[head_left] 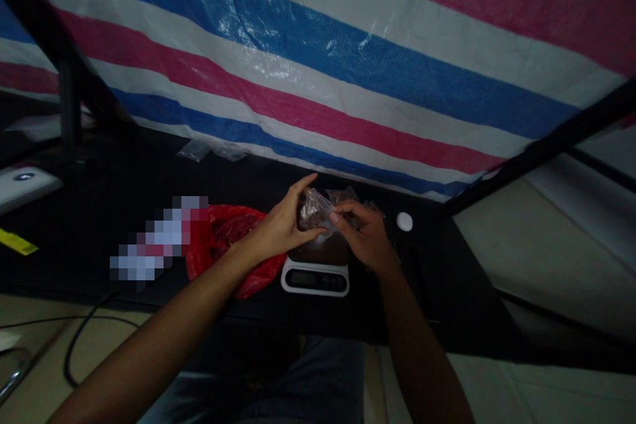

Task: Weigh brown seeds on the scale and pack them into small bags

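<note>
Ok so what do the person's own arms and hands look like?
The left hand and right hand are ungloved. The left forearm and right forearm are bare, without visible sleeves; I can't make out any watch or ring in this dim light.

The black table (149, 175) bears a white scale (315, 279); left of the scale lie a red plastic bag (201, 248) and yellow strip (18, 242), right of it a round white object (404, 221).

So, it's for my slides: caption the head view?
Left hand holding and right hand pinching a clear plastic bag over a digital scale.
</note>
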Demonstrator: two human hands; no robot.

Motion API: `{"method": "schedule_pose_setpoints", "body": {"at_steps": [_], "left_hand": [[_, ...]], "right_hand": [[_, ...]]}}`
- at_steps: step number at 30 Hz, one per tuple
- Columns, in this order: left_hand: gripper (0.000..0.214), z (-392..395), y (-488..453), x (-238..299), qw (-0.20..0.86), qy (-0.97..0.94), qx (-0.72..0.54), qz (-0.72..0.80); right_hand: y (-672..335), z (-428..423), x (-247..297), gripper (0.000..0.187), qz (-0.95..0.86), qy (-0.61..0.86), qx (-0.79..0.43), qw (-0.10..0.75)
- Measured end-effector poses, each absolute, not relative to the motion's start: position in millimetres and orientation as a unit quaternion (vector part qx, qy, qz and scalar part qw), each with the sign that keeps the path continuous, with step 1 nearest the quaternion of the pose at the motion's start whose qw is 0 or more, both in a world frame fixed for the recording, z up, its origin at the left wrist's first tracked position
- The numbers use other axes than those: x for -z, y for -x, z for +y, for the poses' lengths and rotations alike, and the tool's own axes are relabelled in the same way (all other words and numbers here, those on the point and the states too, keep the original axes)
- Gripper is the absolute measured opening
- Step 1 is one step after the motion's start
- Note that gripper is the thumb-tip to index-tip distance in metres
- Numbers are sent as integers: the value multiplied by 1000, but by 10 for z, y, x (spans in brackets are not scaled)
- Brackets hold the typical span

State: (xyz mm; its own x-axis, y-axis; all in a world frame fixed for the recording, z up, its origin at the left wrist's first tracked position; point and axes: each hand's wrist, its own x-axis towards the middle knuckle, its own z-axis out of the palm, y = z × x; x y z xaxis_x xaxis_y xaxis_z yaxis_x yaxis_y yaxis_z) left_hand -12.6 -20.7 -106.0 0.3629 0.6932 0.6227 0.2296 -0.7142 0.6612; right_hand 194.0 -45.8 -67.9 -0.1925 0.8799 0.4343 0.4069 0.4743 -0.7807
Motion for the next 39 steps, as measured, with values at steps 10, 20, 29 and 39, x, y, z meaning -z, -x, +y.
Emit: {"method": "schedule_pose_setpoints", "body": {"at_steps": [10, 20, 29, 39], "left_hand": [[102, -227, 179, 979, 256, -777, -481, 316], [38, -304, 201, 758, 359, -727, -501, 303], [22, -294, 163, 754, 361, -675, -562, 314], [18, -314, 171, 691, 350, -664, -581, 315]], "right_hand": [[-1836, -501, 708, 14, -710, 430, -231, 508], [-1883, -468, 735, 11, -693, 424, -232, 535], [-1839, -471, 727, 10, -702, 399, -213, 550], [-1816, -475, 756, 8, -703, 392, -217, 552]]}}
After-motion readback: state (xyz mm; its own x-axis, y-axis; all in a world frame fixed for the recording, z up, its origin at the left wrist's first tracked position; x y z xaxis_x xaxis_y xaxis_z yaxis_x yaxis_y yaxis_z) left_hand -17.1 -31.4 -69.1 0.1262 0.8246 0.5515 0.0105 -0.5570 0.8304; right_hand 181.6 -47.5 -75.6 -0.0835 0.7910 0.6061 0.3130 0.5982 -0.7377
